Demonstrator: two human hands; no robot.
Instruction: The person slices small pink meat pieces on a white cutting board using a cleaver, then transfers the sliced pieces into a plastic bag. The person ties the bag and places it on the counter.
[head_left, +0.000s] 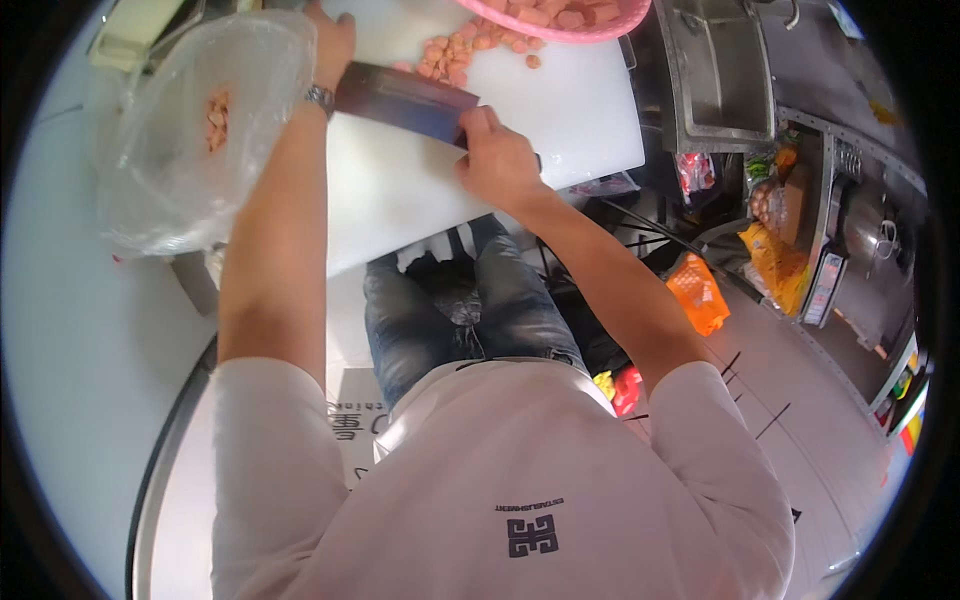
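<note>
My right hand (502, 161) grips the handle of a wide-bladed cleaver (405, 101) above a white cutting board (555, 112). Its blade points left, close to my left wrist. Just beyond the blade lies a heap of pink sausage slices (448, 58). My left hand (335, 45) is at the top edge, beside the clear plastic bag (255, 67); its fingers are partly cut off, so what they touch cannot be made out. Inside the bag, some cut pink pieces (217, 120) show. A pink plastic basket (555, 28) holds chunkier sausage pieces at the board's far side.
To the right of the board stands a stainless steel sink (724, 75). Metal shelving (825, 187) with packages runs along the right side. An orange bag (699, 294) is below, near the floor. A pale green container (131, 30) sits at upper left.
</note>
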